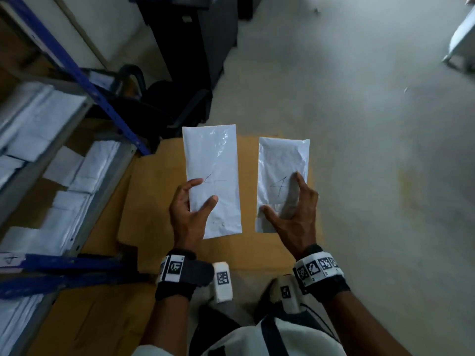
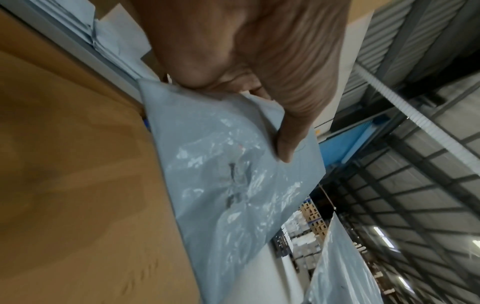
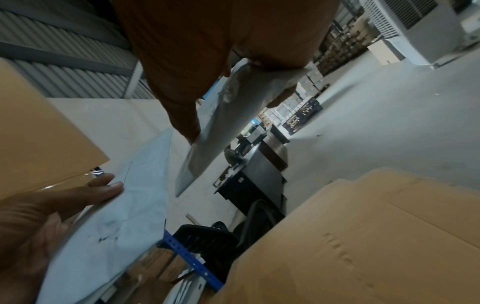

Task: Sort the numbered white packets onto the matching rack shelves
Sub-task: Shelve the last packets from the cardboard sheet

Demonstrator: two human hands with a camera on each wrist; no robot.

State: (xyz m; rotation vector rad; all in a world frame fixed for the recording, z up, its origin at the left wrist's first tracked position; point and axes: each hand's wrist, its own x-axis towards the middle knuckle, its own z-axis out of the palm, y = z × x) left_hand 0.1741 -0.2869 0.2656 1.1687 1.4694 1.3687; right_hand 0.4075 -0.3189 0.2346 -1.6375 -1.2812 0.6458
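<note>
From the head camera I see my left hand (image 1: 189, 214) pinching the lower left edge of one white packet (image 1: 213, 181), thumb on top and fingers behind it. My right hand (image 1: 293, 217) grips a second white packet (image 1: 281, 160) near its lower right corner, thumb across the bottom and a finger up along its right side. Each packet bears a handwritten 4, and they hang side by side without touching, above brown cardboard (image 1: 154, 201). At nine o'clock stands the blue-framed rack (image 1: 84, 80), its shelves stacked with more white packets (image 1: 72, 209). A label (image 1: 11, 259) marked 4 sits on a lower beam at about eight o'clock. At twelve o'clock there is a dark cabinet (image 1: 195, 47), with grey floor (image 1: 372, 124) out to three o'clock.
</note>
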